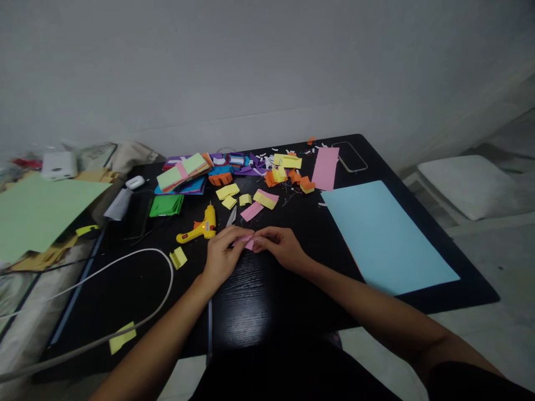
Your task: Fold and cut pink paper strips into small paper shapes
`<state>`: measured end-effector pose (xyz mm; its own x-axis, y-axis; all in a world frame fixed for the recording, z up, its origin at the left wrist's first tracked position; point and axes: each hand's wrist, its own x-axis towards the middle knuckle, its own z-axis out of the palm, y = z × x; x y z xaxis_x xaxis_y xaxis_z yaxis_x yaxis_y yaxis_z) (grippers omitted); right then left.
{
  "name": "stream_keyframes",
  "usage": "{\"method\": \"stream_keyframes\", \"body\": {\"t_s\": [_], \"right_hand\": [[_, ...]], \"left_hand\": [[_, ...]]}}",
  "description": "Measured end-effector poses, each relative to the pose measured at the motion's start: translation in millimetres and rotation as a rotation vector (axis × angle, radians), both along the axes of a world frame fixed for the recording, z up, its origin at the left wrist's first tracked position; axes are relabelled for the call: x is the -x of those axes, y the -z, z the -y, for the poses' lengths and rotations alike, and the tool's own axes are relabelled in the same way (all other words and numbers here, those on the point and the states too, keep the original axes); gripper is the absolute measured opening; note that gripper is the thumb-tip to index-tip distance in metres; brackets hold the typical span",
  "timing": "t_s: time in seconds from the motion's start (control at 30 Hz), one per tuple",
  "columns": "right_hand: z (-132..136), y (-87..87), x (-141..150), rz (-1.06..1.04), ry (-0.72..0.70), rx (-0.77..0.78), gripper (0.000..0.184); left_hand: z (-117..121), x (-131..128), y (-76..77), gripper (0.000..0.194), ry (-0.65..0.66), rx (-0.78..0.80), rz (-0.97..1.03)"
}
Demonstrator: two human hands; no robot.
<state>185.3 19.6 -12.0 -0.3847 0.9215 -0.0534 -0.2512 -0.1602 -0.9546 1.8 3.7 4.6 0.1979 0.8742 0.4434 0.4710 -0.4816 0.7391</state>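
Two hands, left [222, 253] and right [283, 246], are pinching a small pink paper piece [248, 241] between them above the near-middle of the black table [288, 312]; a yellow glue gun [202, 227] is lying just left, and scissors [232, 216] are pointing far.

both bare arms reach in from the near side, the left arm [167, 328] slanting right and the right arm [368, 309] slanting left. the left hand [221, 255] and right hand [285, 249] meet fingers to fingers — backs turned up, fingers bent, each thumb pressed inward in a pinch.
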Motion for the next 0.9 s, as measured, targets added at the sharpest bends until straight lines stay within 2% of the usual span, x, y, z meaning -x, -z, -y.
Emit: {"method": "stream_keyframes", "body": {"t_s": [0.4,0.63,0.9], "right_hand": [[0.0,-0.7,0.6,0.014,0.014,-0.001,0.033],[3.6,2.0,1.1,0.067,0.035,-0.057,0.026],[1.9,7.4,0.8,0.099,0.071,-0.03,0.022]], "left_hand": [[0.3,-1.0,2.3,0.011,-0.053,0.055,-0.021],[-0.4,-0.3,4.8,0.01,-0.051,0.103,-0.007],[1.9,-4.6,-0.1,0.011,-0.017,0.05,-0.034]]}}
